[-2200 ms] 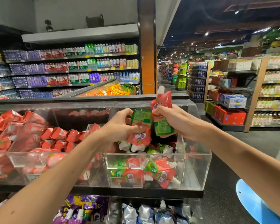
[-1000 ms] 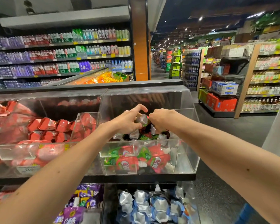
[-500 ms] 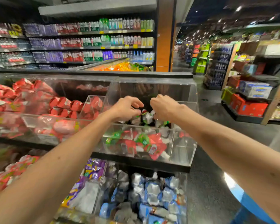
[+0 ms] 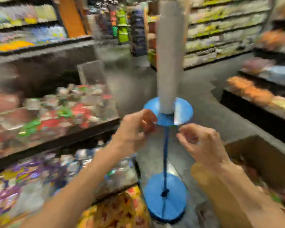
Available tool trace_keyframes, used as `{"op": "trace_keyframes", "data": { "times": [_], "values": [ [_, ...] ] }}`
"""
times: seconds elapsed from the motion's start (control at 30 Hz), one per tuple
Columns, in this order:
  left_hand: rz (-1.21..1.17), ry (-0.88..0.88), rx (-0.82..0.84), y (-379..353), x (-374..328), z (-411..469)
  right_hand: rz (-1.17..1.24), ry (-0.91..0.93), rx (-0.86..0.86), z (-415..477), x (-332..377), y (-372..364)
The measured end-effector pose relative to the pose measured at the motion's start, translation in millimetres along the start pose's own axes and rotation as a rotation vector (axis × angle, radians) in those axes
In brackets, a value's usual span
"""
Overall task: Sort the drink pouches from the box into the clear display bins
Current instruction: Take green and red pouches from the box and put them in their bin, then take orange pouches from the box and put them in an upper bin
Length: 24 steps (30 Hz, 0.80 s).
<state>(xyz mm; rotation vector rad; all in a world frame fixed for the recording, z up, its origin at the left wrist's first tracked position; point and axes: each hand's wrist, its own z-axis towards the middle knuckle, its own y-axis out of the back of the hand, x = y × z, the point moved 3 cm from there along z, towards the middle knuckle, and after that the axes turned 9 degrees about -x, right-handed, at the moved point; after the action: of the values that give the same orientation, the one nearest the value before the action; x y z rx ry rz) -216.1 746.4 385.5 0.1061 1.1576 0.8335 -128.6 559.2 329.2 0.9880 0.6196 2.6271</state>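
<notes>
Pic is v. blurred. We see both hands in mid-air over the floor [image 4: 135, 83], apart from each other, in front of a blue stand [image 4: 165, 199] w/ a grey pole [image 4: 169, 55]. Left hand [image 4: 135, 130]: fingers loosely curled, nothing visible in it. Right hand [image 4: 202, 145]: fingers relaxed & partly spread, also holding nothing we can make out. Red & green drink pouches [image 4: 67, 112] lie in the clear bin [image 4: 92, 73] on the left, well apart from both hands. A brown box [image 4: 257, 157] sits near right, beside the right wrist; its contents are too smeared to tell.
</notes>
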Motion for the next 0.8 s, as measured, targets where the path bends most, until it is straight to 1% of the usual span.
{"op": "trace_keyframes", "data": {
  "times": [0.03, 0.1, 0.13, 0.23, 0.33, 0.4, 0.47, 0.57, 0.73, 0.8],
  "values": [
    [-0.048, 0.012, 0.079, -39, 3, -2, -0.060, -0.087, 0.001, -23, -30, 16],
    [-0.014, -0.082, 0.235, -117, 3, -7, -0.177, -0.261, -0.022, -66, -84, 50],
    [0.011, -0.101, 0.307, -156, 5, -11, -0.237, -0.340, -0.038, -87, -109, 65],
    [0.011, -0.070, 0.511, -270, 13, -21, -0.362, -0.589, -0.004, -145, -181, 102],
    [0.076, 0.031, 0.707, -371, 34, -33, -0.412, -0.822, 0.071, -193, -244, 120],
    [0.114, 0.148, 0.801, -437, 50, -32, -0.422, -0.959, 0.111, -216, -294, 127],
    [0.142, 0.296, 0.831, -471, 67, -27, -0.416, -1.047, 0.175, -224, -323, 125],
    [0.168, 0.556, 0.832, -548, 103, -19, -0.410, -1.172, 0.312, -226, -402, 123],
    [0.246, 0.906, 0.743, -627, 168, -19, -0.398, -1.214, 0.480, -205, -518, 92],
    [0.286, 0.992, 0.691, -650, 192, -19, -0.433, -1.201, 0.554, -198, -561, 76]
  ]
}}
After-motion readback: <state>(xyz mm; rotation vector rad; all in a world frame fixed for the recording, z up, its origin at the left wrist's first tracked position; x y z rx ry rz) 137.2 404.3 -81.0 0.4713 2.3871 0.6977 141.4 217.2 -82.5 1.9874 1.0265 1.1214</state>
